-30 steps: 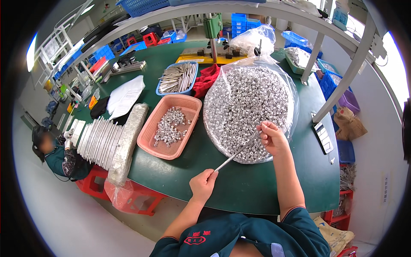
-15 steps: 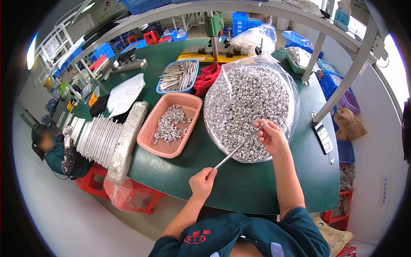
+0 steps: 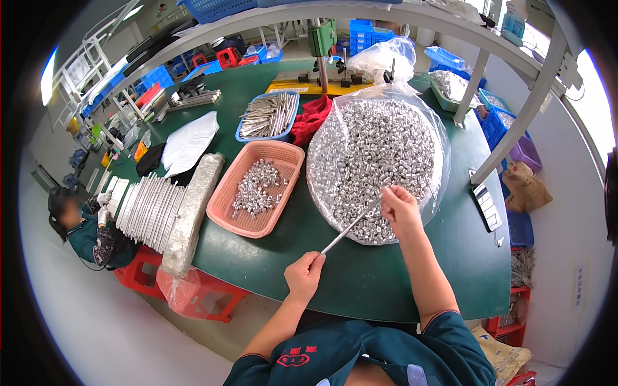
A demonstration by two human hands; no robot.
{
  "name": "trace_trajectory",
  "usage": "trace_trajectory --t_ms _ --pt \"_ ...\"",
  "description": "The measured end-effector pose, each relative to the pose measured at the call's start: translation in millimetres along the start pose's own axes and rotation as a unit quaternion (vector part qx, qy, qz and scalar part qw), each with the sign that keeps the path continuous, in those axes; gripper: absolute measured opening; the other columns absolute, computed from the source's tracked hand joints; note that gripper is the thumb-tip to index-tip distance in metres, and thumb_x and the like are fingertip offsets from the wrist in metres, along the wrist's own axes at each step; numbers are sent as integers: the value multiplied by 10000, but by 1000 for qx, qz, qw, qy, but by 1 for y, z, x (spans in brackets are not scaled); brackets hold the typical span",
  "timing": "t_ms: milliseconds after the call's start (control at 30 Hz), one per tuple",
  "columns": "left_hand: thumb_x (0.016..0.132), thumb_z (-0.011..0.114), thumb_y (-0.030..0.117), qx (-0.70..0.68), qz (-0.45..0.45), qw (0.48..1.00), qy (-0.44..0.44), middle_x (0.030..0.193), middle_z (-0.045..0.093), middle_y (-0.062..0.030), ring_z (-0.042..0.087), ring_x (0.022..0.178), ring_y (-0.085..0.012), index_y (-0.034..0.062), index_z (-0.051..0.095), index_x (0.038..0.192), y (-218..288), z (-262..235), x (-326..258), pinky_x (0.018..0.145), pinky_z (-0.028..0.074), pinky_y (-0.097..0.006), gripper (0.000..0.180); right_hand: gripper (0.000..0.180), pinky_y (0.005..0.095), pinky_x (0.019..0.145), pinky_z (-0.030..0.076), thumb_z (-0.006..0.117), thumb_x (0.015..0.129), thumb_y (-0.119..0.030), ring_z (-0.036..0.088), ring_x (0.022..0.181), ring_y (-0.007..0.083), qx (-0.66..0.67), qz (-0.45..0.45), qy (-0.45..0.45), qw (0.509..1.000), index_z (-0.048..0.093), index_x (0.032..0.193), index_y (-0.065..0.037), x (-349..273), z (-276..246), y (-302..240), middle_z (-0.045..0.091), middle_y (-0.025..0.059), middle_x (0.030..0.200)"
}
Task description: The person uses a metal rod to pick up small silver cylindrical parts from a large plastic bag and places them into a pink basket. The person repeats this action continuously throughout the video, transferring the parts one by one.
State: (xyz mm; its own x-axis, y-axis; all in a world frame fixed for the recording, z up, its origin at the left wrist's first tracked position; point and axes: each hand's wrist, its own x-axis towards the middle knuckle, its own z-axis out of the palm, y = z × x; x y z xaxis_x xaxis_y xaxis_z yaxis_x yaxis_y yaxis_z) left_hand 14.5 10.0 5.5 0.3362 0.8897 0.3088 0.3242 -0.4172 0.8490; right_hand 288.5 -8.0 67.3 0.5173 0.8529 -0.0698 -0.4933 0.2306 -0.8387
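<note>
A thin grey metal rod (image 3: 351,226) slants over the near edge of a round heap of small silver metal sleeves (image 3: 386,151) in a clear plastic bag. My left hand (image 3: 304,275) is closed round the rod's lower end, thumb on top. At its upper end, the fingers of my right hand (image 3: 400,209) are pinched together; they hide the tip, and any small sleeve between them cannot be made out. Left of the bag, a pink mesh basket (image 3: 219,202) holds a smaller pile of silver sleeves (image 3: 257,190).
Behind the basket stands a blue tray (image 3: 239,134) of metal rods, beside a red cloth (image 3: 312,119). A green-columned press (image 3: 322,38) stands farther back. Rows of rods (image 3: 148,209) lie left, near a seated co-worker (image 3: 90,231). A phone (image 3: 487,207) lies right, by a shelf post (image 3: 515,132).
My right hand has shifted a little left and toward me, and its fingers have closed more over the rod's upper end. My left hand stays in place.
</note>
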Motion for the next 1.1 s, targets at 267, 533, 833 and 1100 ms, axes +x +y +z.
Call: trace_trajectory --t_ms 267,533,833,1100 --pt "905 718 172 -34 -8 999 33 624 595 -44 538 534 -101 38 707 911 -3 3 1 532 435 -246 134 270 226 480 261 680 932 -157 360 548 39 -246 187 -171 936 642 1119 34 -17 12 -4 445 -57 677" --pt "900 720 144 -34 -1 999 18 632 596 -32 532 551 -88 25 705 902 -4 4 1 537 428 -238 120 351 393 888 557 437 992 -7 628 1078 284 117 45 -24 992 478 1338 38 6 -27 -30 599 189 1181" --pt "889 727 130 -17 19 999 -21 633 599 -30 530 548 -90 30 707 899 0 0 0 528 418 -243 103 443 446 962 549 480 995 -8 601 1177 335 197 78 -34 977 399 1429 26 7 -23 -32 564 234 1302" --pt "882 731 182 7 46 999 -7 593 583 -58 554 497 -165 69 712 874 1 3 2 498 423 -282 115 429 427 948 552 480 994 -6 617 1134 321 233 77 -42 969 424 1418 28 8 -22 -29 583 218 1275"
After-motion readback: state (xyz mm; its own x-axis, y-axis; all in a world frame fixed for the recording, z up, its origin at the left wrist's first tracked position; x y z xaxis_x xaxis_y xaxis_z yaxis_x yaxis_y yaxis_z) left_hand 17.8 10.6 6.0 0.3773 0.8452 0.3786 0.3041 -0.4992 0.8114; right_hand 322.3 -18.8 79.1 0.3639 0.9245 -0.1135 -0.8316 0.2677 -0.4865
